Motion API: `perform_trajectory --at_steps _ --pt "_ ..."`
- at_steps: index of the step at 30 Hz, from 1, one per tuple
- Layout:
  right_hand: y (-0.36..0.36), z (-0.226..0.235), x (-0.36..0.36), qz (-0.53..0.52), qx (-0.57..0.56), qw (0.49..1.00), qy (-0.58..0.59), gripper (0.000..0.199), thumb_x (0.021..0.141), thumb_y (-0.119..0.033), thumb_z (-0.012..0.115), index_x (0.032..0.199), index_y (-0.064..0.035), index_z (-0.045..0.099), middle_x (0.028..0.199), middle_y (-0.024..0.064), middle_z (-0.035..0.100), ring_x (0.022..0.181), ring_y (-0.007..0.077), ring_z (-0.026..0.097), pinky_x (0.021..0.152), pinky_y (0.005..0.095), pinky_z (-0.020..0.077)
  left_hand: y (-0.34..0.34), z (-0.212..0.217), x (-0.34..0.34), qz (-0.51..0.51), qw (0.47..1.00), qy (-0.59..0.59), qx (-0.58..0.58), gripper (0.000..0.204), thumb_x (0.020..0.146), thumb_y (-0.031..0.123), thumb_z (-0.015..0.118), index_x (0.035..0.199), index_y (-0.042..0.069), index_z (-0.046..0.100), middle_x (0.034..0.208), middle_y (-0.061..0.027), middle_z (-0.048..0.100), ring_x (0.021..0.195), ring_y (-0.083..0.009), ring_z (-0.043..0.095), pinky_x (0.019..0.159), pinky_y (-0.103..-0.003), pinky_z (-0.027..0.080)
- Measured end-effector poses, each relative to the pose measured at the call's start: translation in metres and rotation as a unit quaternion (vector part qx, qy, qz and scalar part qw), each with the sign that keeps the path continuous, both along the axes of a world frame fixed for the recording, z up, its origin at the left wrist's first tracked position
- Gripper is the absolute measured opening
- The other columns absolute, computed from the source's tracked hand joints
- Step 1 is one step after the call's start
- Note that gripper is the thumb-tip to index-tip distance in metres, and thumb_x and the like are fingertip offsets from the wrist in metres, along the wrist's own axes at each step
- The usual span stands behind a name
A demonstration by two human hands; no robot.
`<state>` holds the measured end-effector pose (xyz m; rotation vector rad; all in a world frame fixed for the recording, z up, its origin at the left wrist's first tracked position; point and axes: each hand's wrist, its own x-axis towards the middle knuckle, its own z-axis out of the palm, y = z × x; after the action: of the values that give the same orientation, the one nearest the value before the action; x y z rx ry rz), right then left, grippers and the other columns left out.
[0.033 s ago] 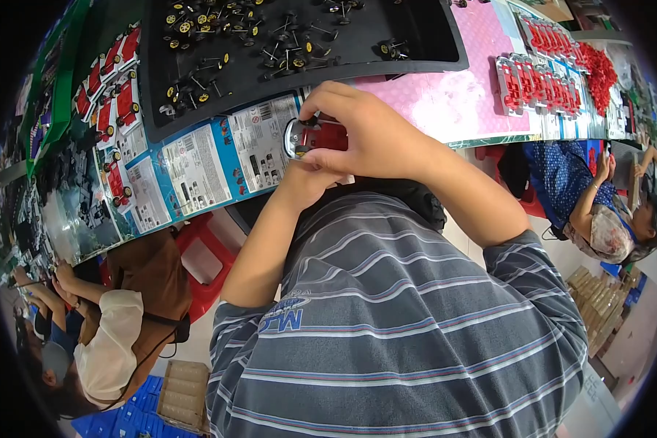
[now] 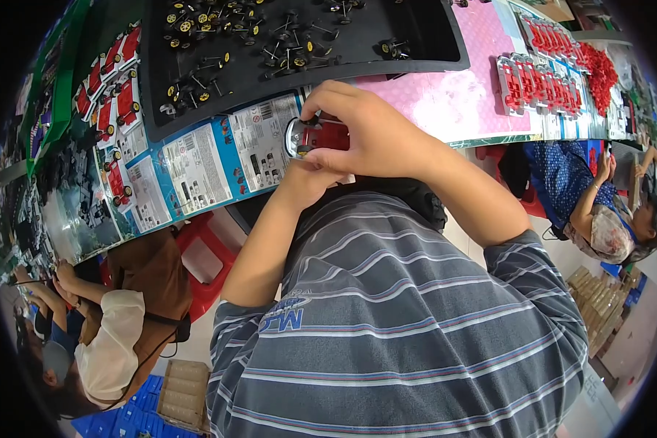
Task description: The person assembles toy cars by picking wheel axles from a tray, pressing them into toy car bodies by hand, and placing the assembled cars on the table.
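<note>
Between my hands, just over the table's near edge, is a toy car with a red underside, a white-silver rim at one end and black wheels. My right hand is closed on it, fingers at the far wheel and thumb at the near wheel. Under it, my left hand supports the car from below; its fingers are mostly hidden by the right hand and the car. Beyond them stands a black tray holding many loose wheel axles, some with yellow hubs.
Red-and-white toy cars lie at the left on printed card sheets. Rows of red-and-silver car parts and a pile of red pieces sit at the right. Co-workers are seated on both sides; a red stool stands at the left.
</note>
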<state>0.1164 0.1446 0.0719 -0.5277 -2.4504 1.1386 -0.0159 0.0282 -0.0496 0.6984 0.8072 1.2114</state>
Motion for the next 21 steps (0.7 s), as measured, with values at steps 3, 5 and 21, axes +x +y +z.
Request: perform_trajectory --at_steps 3,5,21 --pt "0.002 0.002 -0.001 0.011 -0.016 1.0 0.004 0.046 0.074 -0.019 0.083 0.109 0.0007 0.06 0.107 0.016 0.061 0.101 0.036 0.061 0.087 0.0406 0.0512 -0.002 -0.007 -0.003 -0.013 1.0 0.024 0.003 0.027 0.081 -0.002 0.07 0.107 0.001 0.064 0.097 -0.0085 0.069 0.085 -0.0169 0.068 0.073 -0.03 0.057" --pt "0.001 0.004 -0.002 0.026 -0.006 1.0 -0.004 0.047 0.074 -0.019 0.083 0.11 0.0007 0.06 0.107 0.016 0.061 0.101 0.0356 0.061 0.087 0.0401 0.0513 -0.005 -0.017 -0.006 -0.029 0.999 0.046 -0.001 0.027 0.081 -0.002 0.07 0.107 0.0 0.064 0.098 -0.0087 0.069 0.086 -0.0177 0.068 0.074 -0.031 0.057" --pt "0.017 -0.027 0.047 -0.103 -0.014 0.994 -0.043 0.025 0.082 -0.006 0.075 0.103 0.003 0.065 0.095 0.0133 0.066 0.085 0.0266 0.066 0.077 0.0335 0.052 -0.043 0.063 -0.035 0.087 0.996 0.009 -0.009 0.059 0.096 0.018 0.061 0.144 -0.007 0.038 0.138 -0.0195 0.053 0.126 -0.0289 0.055 0.11 -0.044 0.042"
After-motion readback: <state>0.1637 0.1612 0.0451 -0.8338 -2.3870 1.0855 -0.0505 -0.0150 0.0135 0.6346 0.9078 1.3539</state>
